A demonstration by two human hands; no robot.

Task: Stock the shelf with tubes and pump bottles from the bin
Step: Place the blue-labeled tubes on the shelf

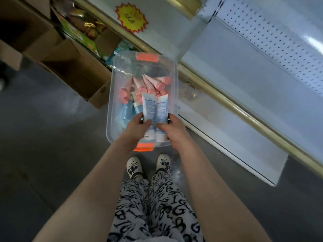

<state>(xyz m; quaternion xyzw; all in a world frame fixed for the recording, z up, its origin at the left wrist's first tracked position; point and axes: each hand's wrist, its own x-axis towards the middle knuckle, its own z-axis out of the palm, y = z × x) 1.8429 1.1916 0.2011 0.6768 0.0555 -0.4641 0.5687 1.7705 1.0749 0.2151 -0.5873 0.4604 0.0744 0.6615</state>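
Observation:
A clear plastic bin (111, 88) with orange latches stands on the floor in front of my feet. Inside lie several pink-capped tubes (150, 84) and light blue tubes (127, 110). My left hand (138, 126) grips one blue-and-white tube (148, 109) above the bin's near end, cap toward me. My right hand (170, 128) grips a second blue-and-white tube (161, 109) right beside the first, the two tubes touching. The white shelf (244, 81) runs diagonally to the right of the bin.
Brown cardboard boxes (73, 67) stand left of the bin, with packaged goods behind them. A brass-coloured rail (227, 103) edges the shelf. A yellow starburst tag (132, 18) hangs on the shelving. Grey floor spreads to the left. My white clogs (134, 167) stand just behind the bin.

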